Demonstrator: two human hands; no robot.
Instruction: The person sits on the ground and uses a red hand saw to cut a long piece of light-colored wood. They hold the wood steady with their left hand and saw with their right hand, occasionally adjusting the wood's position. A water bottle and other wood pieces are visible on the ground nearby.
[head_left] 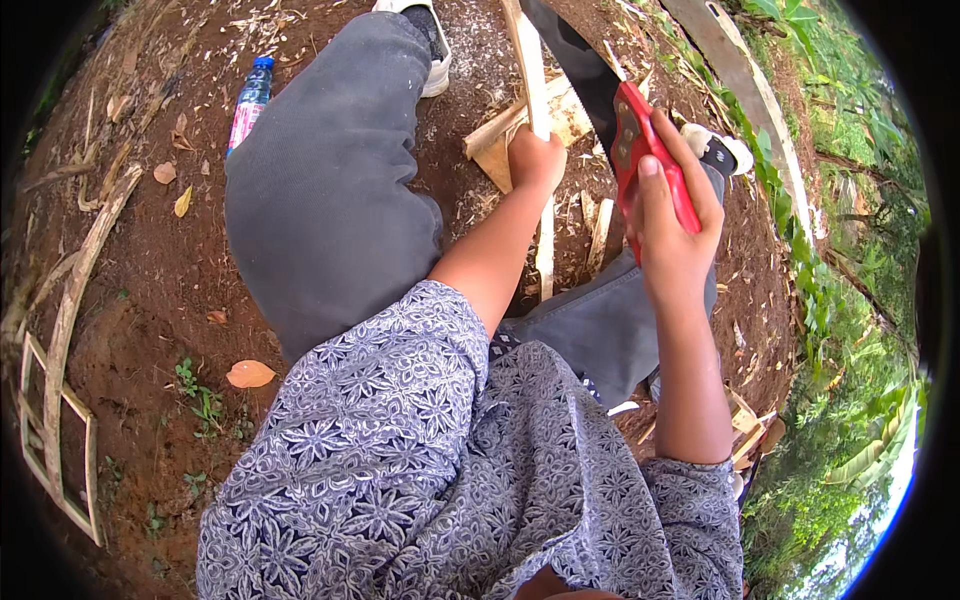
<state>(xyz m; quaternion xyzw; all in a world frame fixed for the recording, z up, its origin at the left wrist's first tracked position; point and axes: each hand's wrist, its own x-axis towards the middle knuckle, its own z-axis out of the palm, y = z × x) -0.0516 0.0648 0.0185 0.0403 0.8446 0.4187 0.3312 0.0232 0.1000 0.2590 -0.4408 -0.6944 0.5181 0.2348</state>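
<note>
Left hand (535, 160) wrapped tight around the upright wooden strip (530, 70) to steady it on the wood block (500, 140), right hand (672, 235) closed on the saw (640, 140) handle, blade against the strip.

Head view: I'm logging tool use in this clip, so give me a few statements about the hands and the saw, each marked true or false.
1. The right hand grips a saw by its red handle. True.
2. The left hand lies flat on the ground. False: it is closed around a pale wooden strip that stands upright.
3. The saw blade is dark. True.
4. A plastic bottle stands upright by the right knee. False: it lies on the soil beside the left leg.
5. The person wears shorts. False: they wear long grey trousers.
</note>
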